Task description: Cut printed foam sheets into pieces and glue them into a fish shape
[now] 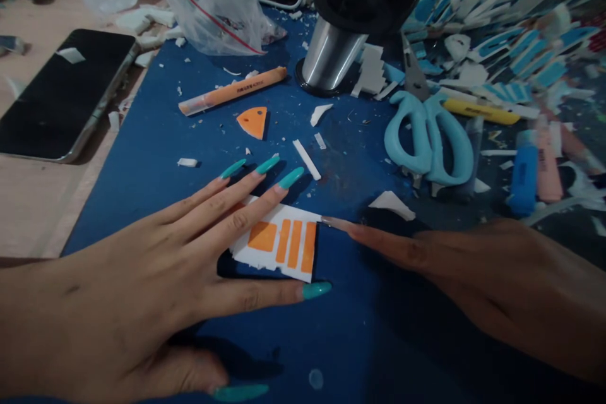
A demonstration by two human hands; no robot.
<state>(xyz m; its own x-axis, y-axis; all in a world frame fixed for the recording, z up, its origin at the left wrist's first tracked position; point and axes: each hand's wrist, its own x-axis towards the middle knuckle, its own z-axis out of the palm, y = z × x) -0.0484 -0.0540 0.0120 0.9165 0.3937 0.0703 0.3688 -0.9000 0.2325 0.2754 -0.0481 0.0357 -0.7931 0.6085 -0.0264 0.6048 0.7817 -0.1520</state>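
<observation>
My left hand [189,259] lies flat, palm down, with its fingers spread and long teal nails. Under its fingers is a small white piece of foam or card [253,257] with orange painted blocks and stripes; the hand covers its left part. From the right comes my right hand [473,271], partly blurred, index finger stretched out. The tip of its long pale nail meets the white piece's upper right corner. Its other fingers are folded and mostly hidden, and I see nothing held in it. A white strip [307,160] lies just beyond the left fingertips.
On the blue mat [341,353] are an orange marker [231,91], an orange triangle [253,122], blue scissors [428,132], a metallic spool [334,50] and white scraps. A phone [71,91] lies left. Blue and white pieces [525,50] pile up at right, near markers [523,170].
</observation>
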